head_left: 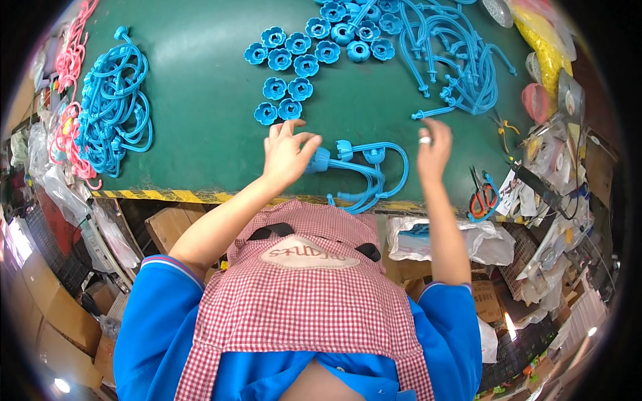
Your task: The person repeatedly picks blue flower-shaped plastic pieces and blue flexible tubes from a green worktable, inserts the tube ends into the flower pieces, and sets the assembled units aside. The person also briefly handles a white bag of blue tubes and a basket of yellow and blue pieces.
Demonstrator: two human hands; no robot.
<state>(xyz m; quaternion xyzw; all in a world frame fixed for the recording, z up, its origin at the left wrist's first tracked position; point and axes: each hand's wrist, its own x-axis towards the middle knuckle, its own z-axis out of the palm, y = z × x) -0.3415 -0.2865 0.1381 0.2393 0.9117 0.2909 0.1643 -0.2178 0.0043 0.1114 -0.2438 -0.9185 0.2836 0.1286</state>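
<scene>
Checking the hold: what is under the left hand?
Under the left hand a blue plastic hook pokes out rightward onto the green table. Its gripped end is hidden.

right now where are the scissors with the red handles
In the head view, the red-handled scissors lie at the right end of the green table, near its front edge, to the right of the right hand.

I count about seventeen blue flower-shaped discs (pixel 299 66) top centre, two heaps of blue hooks (pixel 112 107) at upper left and upper right, one pair of red-handled scissors (pixel 483 199) at right.
</scene>
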